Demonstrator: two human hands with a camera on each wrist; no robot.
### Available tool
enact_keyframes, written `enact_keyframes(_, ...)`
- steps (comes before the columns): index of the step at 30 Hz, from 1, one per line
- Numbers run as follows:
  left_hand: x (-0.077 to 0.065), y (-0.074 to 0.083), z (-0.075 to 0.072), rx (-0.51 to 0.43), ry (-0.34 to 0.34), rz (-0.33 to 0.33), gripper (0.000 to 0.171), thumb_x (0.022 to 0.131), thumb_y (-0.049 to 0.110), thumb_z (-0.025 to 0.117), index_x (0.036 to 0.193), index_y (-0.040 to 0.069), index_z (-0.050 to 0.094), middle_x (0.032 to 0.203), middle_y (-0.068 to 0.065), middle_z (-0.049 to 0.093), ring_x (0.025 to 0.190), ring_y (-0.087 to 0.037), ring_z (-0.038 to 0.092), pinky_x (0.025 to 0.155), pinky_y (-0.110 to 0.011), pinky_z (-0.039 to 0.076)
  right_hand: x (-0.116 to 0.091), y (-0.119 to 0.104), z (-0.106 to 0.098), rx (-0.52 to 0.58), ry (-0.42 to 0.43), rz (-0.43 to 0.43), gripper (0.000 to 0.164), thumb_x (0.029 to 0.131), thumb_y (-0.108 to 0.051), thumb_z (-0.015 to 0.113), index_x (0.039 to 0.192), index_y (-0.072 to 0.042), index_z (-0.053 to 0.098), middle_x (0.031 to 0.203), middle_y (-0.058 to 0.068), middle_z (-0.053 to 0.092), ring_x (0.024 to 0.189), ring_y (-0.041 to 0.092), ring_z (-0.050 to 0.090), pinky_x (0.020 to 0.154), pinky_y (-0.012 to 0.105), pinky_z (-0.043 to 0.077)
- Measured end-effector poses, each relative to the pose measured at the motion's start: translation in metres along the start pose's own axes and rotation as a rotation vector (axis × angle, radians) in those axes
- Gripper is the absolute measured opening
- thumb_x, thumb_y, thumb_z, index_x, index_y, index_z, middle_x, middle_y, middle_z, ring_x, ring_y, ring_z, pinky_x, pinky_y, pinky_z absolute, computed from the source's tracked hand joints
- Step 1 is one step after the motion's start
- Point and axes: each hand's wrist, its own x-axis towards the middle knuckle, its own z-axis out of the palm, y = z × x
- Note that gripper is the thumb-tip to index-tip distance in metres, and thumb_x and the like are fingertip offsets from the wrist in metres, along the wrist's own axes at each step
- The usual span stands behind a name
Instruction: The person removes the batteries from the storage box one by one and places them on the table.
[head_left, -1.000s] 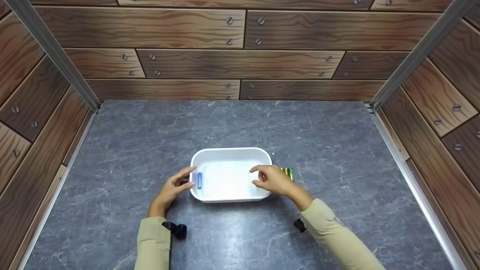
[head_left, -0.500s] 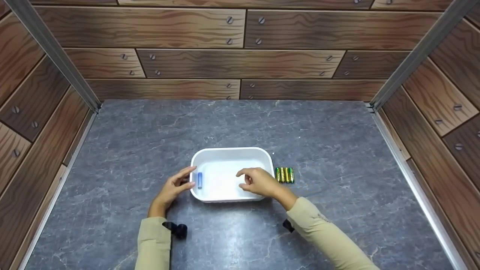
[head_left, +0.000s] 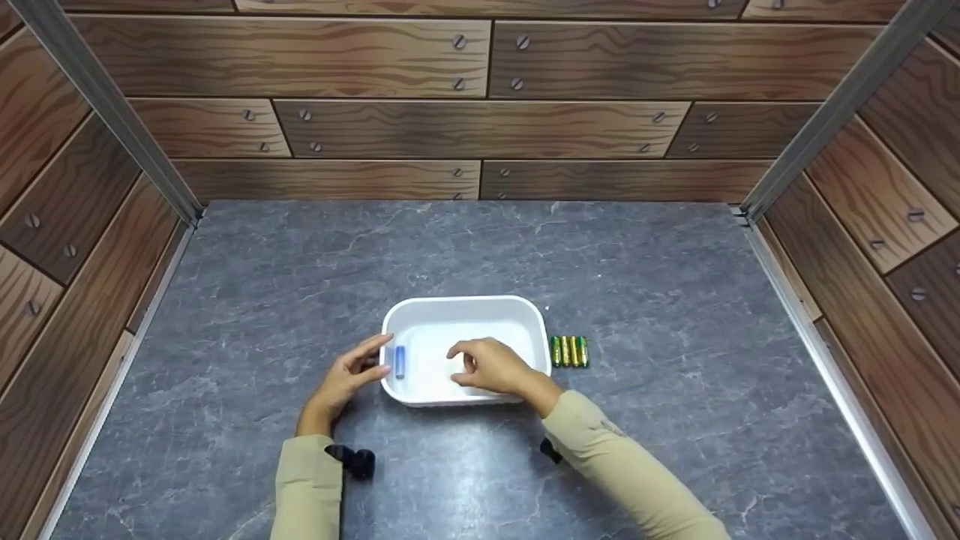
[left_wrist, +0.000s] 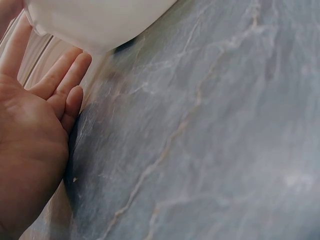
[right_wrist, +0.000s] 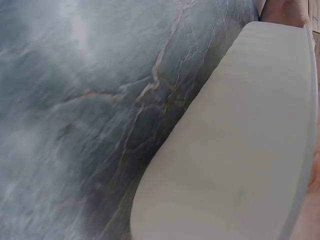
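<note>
A white plastic basin (head_left: pixel 465 302) with rounded corners stands upright on the table. Inside it, by the left wall, is a small blue cylinder (head_left: pixel 400 362). My left hand (head_left: pixel 345 379) touches the basin's left rim with fingertips and thumb; in the left wrist view its lower fingers stretch out fairly straight beside the basin's outer wall. Over the middle of the basin, my right hand (head_left: pixel 491 366) holds thumb and index finger curved apart, with nothing visible between their tips. Most of that hand is hidden behind the basin's wall (right_wrist: pixel 235 135) in the right wrist view.
Several green-and-gold batteries (head_left: pixel 570 351) lie in a row just right of the basin. Wood-patterned panels (head_left: pixel 480 127) enclose the grey marbled table (head_left: pixel 465 247) at the back and sides. A black wrist camera (head_left: pixel 361 463) sits at the left cuff.
My right hand has travelled left, from the basin's right rim to over its middle, uncovering the row of batteries. The left hand, basin and blue cylinder have stayed put.
</note>
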Motion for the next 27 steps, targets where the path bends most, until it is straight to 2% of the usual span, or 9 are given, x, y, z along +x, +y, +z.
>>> enact_keyframes(5, 0.001, 0.000, 0.001, -0.010, 0.009, 0.001, 0.057, 0.086, 0.002, 0.068, 0.139, -0.005, 0.047, 0.130, 0.016, 0.052, 0.110, -0.007, 0.055, 0.090, -0.018, 0.047, 0.009, -0.006, 0.006, 0.005, -0.003, 0.004, 0.030, 0.085, -0.020, 0.070, 0.111, -0.004, 0.068, 0.072, 0.009, 0.065, 0.060, 0.004, 0.042, 0.063, 0.021, 0.039)
enact_keyframes(11, 0.001, -0.001, 0.000, 0.018, 0.009, 0.002, 0.056, 0.086, 0.004, 0.068, 0.139, -0.003, 0.048, 0.144, -0.009, 0.047, 0.108, -0.006, 0.055, 0.090, -0.019, 0.046, 0.020, -0.012, 0.015, -0.005, -0.006, 0.011, 0.030, 0.082, -0.018, 0.072, 0.108, -0.003, 0.068, 0.073, 0.011, 0.067, 0.061, 0.005, 0.044, 0.062, 0.021, 0.039)
enact_keyframes(14, 0.000, -0.001, 0.000, 0.020, 0.004, 0.005, 0.056, 0.087, 0.004, 0.068, 0.139, -0.004, 0.048, 0.147, -0.015, 0.043, 0.108, -0.007, 0.054, 0.090, -0.019, 0.046, 0.026, -0.015, 0.019, -0.002, -0.012, 0.028, 0.032, 0.081, -0.019, 0.074, 0.108, -0.003, 0.068, 0.074, 0.011, 0.068, 0.061, 0.005, 0.045, 0.062, 0.021, 0.039)
enact_keyframes(22, 0.000, 0.000, 0.000, 0.048, 0.004, 0.007, 0.056, 0.087, 0.005, 0.067, 0.139, -0.002, 0.048, 0.146, -0.013, 0.044, 0.108, -0.010, 0.055, 0.090, -0.019, 0.046, 0.041, -0.021, 0.029, 0.004, 0.000, 0.115, 0.038, 0.080, -0.026, 0.077, 0.111, -0.005, 0.069, 0.077, 0.010, 0.068, 0.062, 0.005, 0.044, 0.060, 0.020, 0.037)
enact_keyframes(24, 0.001, -0.001, 0.000, 0.041, 0.012, 0.001, 0.056, 0.087, 0.004, 0.067, 0.139, -0.002, 0.048, 0.145, -0.008, 0.046, 0.107, -0.010, 0.055, 0.089, -0.019, 0.046, 0.044, -0.022, 0.031, 0.004, 0.010, 0.133, 0.040, 0.079, -0.027, 0.079, 0.111, -0.006, 0.068, 0.078, 0.009, 0.068, 0.062, 0.005, 0.045, 0.060, 0.020, 0.037)
enact_keyframes(27, 0.001, -0.001, 0.000, 0.024, 0.020, -0.011, 0.057, 0.086, 0.003, 0.068, 0.139, -0.003, 0.048, 0.138, 0.006, 0.049, 0.108, -0.010, 0.054, 0.090, -0.018, 0.045, 0.048, -0.023, 0.036, 0.004, 0.020, 0.156, 0.044, 0.077, -0.029, 0.081, 0.113, -0.008, 0.068, 0.079, 0.009, 0.069, 0.064, 0.006, 0.047, 0.062, 0.021, 0.038)
